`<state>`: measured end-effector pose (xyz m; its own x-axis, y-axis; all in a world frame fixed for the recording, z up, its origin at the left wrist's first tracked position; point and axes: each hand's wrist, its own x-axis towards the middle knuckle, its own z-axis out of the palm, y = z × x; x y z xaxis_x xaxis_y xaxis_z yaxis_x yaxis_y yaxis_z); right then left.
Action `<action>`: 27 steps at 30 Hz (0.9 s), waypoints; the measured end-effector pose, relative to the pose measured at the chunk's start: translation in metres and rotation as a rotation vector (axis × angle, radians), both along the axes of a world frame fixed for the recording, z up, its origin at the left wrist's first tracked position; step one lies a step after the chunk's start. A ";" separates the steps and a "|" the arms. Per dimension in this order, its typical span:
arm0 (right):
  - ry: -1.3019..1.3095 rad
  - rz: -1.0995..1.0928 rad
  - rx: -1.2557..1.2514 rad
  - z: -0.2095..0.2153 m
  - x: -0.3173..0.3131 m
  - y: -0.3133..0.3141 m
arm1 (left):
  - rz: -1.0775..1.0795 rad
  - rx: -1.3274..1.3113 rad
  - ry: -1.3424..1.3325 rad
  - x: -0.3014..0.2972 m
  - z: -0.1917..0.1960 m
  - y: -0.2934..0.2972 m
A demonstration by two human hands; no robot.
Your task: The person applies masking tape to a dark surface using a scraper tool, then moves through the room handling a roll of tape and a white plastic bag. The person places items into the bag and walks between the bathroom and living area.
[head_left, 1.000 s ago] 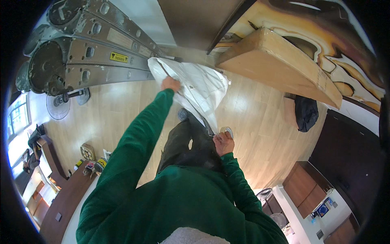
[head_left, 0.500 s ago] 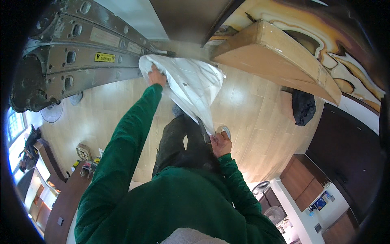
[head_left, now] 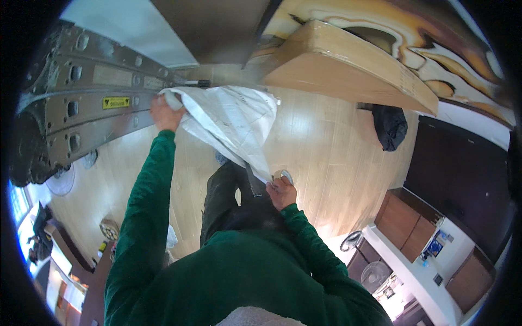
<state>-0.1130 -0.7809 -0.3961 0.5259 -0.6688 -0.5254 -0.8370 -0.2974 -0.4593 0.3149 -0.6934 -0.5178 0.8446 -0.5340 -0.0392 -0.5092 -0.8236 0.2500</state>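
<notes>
A white sheet (head_left: 234, 117), perhaps a sack, is stretched between my hands and hangs over the floor before my legs. My left hand (head_left: 166, 113) grips its bunched far-left corner, close to the grey metal ladder (head_left: 89, 103). Near my right thigh, my right hand (head_left: 281, 193) is closed on the sheet's narrow near end. A roll of tape (head_left: 287, 176) shows right beside those fingers; whether they hold it I cannot tell. A dark strap (head_left: 252, 180) with a metal end hangs under the sheet's lower edge, beside my right hand.
A large cardboard box (head_left: 353, 76) leans against the patterned wall at the far right. Beside it, a black bag (head_left: 389, 127) lies on the wood-look floor (head_left: 321, 141). A dark panel (head_left: 462, 179) stands to the right, and a brown cabinet top (head_left: 93, 288) at the near left.
My left hand has moved outward to the left, from the sheet's face to its corner, spreading it toward the ladder. My right hand keeps its hold near my thigh. The view has shifted slightly.
</notes>
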 end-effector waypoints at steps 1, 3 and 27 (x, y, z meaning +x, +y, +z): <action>-0.020 -0.005 -0.005 0.000 -0.001 -0.001 | 0.047 -0.065 -0.166 0.002 -0.003 0.003; -0.064 -0.025 -0.024 -0.002 -0.005 0.000 | 0.160 -0.112 -0.083 0.007 -0.021 0.011; -0.562 -0.272 -0.180 0.049 -0.043 -0.063 | 0.705 -0.934 0.826 -0.197 0.133 0.102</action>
<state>-0.1563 -0.8435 -0.3472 0.4871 -0.8690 -0.0863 -0.5398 -0.2219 -0.8120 0.1176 -0.5918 -0.3852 0.8482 -0.1234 -0.5152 0.4850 -0.2103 0.8489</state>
